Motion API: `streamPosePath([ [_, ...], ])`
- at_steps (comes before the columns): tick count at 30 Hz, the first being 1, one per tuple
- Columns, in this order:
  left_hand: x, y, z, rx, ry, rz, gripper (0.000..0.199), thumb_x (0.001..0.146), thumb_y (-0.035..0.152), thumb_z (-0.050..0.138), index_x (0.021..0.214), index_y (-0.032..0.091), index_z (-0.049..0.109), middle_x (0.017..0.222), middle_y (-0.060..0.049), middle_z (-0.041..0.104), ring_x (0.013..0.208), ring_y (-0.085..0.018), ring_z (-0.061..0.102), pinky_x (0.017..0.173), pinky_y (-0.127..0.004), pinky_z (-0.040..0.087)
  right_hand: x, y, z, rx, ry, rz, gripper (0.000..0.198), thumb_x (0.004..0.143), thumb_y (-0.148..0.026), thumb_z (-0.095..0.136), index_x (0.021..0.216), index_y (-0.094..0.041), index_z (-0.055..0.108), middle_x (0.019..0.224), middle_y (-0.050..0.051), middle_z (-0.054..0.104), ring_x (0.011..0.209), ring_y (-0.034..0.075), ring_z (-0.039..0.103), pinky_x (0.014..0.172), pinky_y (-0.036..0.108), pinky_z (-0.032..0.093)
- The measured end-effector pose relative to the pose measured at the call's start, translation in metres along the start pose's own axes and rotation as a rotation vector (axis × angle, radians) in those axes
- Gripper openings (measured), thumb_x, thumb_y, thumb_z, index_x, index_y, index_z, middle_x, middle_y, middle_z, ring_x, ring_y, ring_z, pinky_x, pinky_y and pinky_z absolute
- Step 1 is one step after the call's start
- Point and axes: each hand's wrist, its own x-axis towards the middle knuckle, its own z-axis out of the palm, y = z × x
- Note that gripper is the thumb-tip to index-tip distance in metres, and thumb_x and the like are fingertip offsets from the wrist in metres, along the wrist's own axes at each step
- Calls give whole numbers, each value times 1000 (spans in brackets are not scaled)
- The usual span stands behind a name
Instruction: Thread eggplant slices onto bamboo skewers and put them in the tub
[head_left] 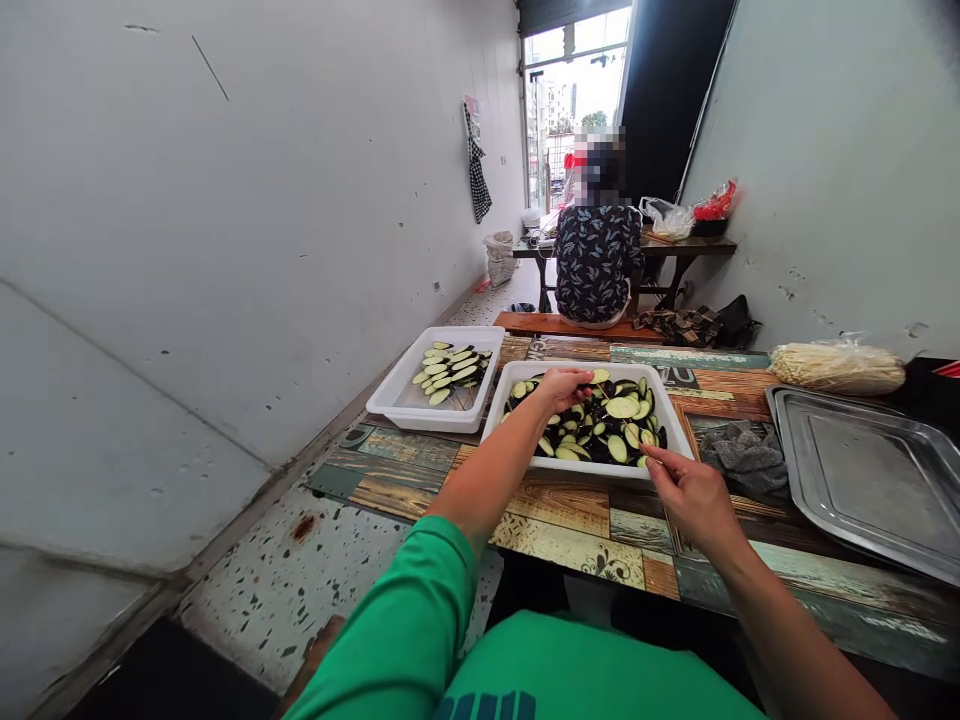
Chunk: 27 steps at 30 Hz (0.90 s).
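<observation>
Head view, taking your main tub (pixel 681 432) as the dial's centre: the loose slices (pixel 621 408) fill it, dark-skinned and pale inside (eggplant, by the look of them). Your right hand (pixel 691 492), at four o'clock, has thumb and fingers clamped on a thin stick (pixel 651 453), which seems to run into a slice. Your left hand (pixel 559 390), at eleven, has its fingertips drawn together beside a pale slice; whether they grip it, you cannot tell from here. At ten o'clock, the second tub (pixel 420 412) holds a smaller, neater batch (pixel 450 372) with sticks showing, which I take as the finished share. By that reckoning you are early on: most slices lie unthreaded. A cloth (pixel 742 455) and trays (pixel 874 480) sit between three and four.
</observation>
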Motion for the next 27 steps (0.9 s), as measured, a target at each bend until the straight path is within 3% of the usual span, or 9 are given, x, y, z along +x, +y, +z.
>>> streamPosePath([
  [7, 1, -1, 0, -4, -16, -3, 17, 84, 2, 62, 70, 10, 57, 58, 0, 55, 45, -3, 48, 41, -14, 32, 0, -3, 6, 0, 34, -10, 51, 81, -42, 47, 106, -10, 79, 59, 7, 71, 44, 17, 54, 47, 28, 39],
  [11, 2, 1, -2, -40, -68, -7, 13, 81, 2, 65, 73, 9, 58, 66, -4, 62, 47, -3, 48, 41, -13, 30, 0, -6, 6, 9, 18, 9, 53, 83, -43, 46, 111, -10, 77, 51, 4, 66, 40, 16, 50, 44, 27, 37],
  [14, 3, 2, -2, -72, -94, 7, 10, 82, 4, 65, 77, 10, 59, 72, -7, 65, 47, -3, 46, 41, -13, 28, 0, -7, 8, 8, 11, 4, 55, 84, -45, 45, 110, -9, 77, 58, 7, 70, 44, 17, 54, 46, 28, 38],
  [21, 2, 2, 3, -25, 58, 94, 11, 83, 3, 62, 75, 10, 59, 61, 0, 56, 42, -3, 46, 40, -15, 24, -1, -6, 15, -46, 29, -23, 49, 83, -41, 46, 109, -14, 78, 78, 11, 77, 54, 19, 63, 53, 28, 43],
  [27, -1, 2, 5, -18, 116, 96, 16, 78, 4, 69, 70, 11, 57, 57, 2, 54, 41, -3, 46, 41, -16, 24, -3, -8, 15, -108, 41, -65, 48, 85, -38, 45, 110, -14, 78, 71, 10, 76, 51, 19, 61, 50, 28, 40],
])
